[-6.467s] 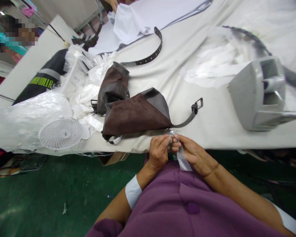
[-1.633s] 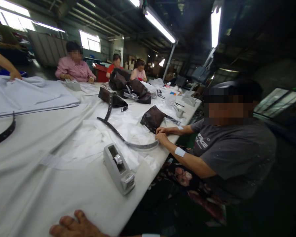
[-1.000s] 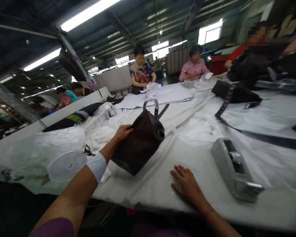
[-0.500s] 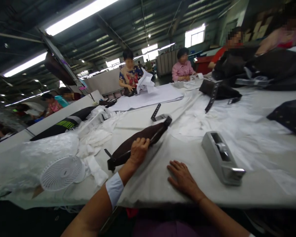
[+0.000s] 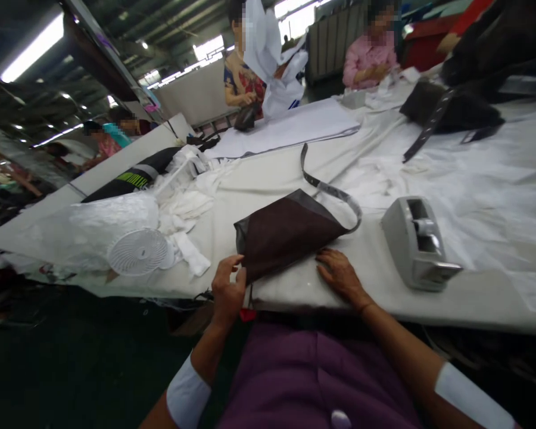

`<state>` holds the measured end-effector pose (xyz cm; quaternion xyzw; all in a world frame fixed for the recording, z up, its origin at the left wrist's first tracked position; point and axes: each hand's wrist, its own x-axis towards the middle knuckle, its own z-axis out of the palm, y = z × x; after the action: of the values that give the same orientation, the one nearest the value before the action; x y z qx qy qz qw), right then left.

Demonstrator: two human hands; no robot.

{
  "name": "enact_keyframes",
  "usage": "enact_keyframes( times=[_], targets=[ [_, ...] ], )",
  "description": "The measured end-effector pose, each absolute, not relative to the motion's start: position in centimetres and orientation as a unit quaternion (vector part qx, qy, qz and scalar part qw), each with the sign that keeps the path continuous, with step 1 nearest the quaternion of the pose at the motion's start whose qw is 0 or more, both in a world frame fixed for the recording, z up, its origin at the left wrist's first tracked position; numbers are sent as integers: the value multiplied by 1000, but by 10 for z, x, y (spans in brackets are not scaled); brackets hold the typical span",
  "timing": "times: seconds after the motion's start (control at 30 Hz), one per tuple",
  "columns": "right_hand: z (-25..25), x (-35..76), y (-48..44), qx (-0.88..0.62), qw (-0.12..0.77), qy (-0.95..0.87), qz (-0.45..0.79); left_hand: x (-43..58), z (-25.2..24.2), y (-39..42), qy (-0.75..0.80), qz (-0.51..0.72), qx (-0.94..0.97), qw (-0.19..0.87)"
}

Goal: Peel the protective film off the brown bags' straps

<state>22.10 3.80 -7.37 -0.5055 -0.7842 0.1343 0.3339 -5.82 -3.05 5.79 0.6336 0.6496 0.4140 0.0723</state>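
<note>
Head view: your brown bag [image 5: 290, 232] lies tilted on the pale-covered table [image 5: 290, 292], centre of frame, near the front edge. Its strap [image 5: 324, 186] leaves the right-hand end, curves round and runs up toward upper centre, punched with holes. Your left hand [image 5: 227, 292], lower centre-left, is at the bag's lower left corner, fingers curled, fingertips at the edge; can't tell if thumb and fingers are clamped on it. Your right hand [image 5: 343, 277], right of centre, rests palm down on the table, fingers extended and close together, gripping nothing, tips just beside the bag's lower right edge; contact with the bag unclear. Grey tape dispenser [image 5: 402, 250] stands right of your right hand. Left side of frame: white fan [image 5: 138, 253], clear plastic [image 5: 116, 214] behind it, crumpled white sheets [image 5: 185, 202], and a black item with green lettering [image 5: 134, 176] farther up. Upper right: another dark bag [image 5: 455, 113] with a holed strap. Upper centre: a co-worker in a patterned top [image 5: 250, 89] beside a white stack [image 5: 304, 122]; a second in pink [image 5: 370, 56] sits to the right.
</note>
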Motion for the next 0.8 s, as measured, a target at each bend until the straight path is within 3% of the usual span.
enact_keyframes(
  times=[0.23, 0.4, 0.47, 0.6, 0.8],
  targets=[
    [-54, 215, 17, -570, 419, -664, 242, -96, 17, -27, 714, 436, 483, 258],
    [-31, 162, -17, -509, 370, -457, 629, -95, 11, -16, 733, 334, 504, 312],
    [-23, 136, -25, -472, 336, -393, 714, -92, 19, -10, 722, 319, 523, 324],
    [-14, 97, -24, -442, 300, -418, 735, -72, 36, -1, 689, 358, 530, 340],
    [-4, 76, -12, -440, 329, -445, 707, -39, 43, -22, 633, 402, 563, 346]
  ],
)
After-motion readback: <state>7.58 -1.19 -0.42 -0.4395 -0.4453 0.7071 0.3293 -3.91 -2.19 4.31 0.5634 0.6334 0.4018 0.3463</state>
